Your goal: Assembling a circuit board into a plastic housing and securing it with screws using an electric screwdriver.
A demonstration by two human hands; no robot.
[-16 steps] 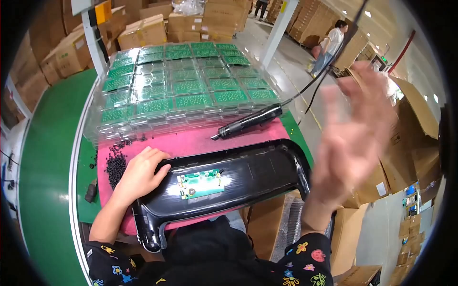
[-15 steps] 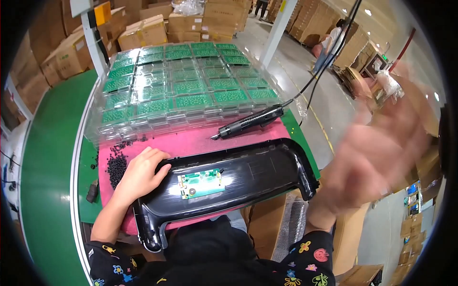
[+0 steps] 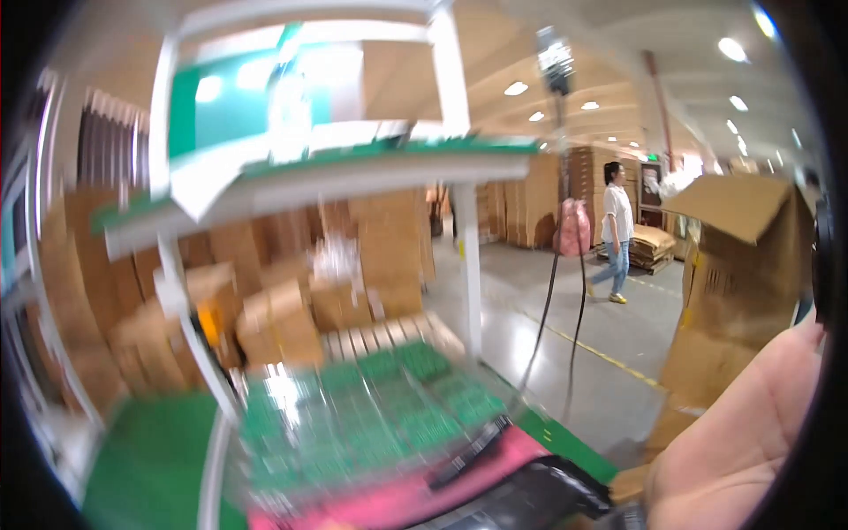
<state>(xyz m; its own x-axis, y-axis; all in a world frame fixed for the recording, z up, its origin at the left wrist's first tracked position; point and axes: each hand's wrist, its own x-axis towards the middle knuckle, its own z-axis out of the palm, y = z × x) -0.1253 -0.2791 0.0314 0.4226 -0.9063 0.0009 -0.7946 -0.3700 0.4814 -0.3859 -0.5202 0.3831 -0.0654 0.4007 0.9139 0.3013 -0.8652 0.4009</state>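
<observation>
Right hand (image 3: pixel 751 442) raised at lower right, palm bare, fingers released, holding nothing. Left hand out of view. Black electric screwdriver (image 3: pixel 468 452) lies left of the fingers, well apart, on the pink mat (image 3: pixel 397 495); black plastic housing (image 3: pixel 548 495) just below-left. Green circuit-board trays (image 3: pixel 371 406) behind, blurred.

Bare right grip (image 3: pixel 738 442); sleeveless

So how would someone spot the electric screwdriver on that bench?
Start at the green bench and find the pink mat at its near edge. The screwdriver lies slantwise where the mat meets the trays of green boards. It is the only slim black stick there, with a cable rising from its far end.
</observation>
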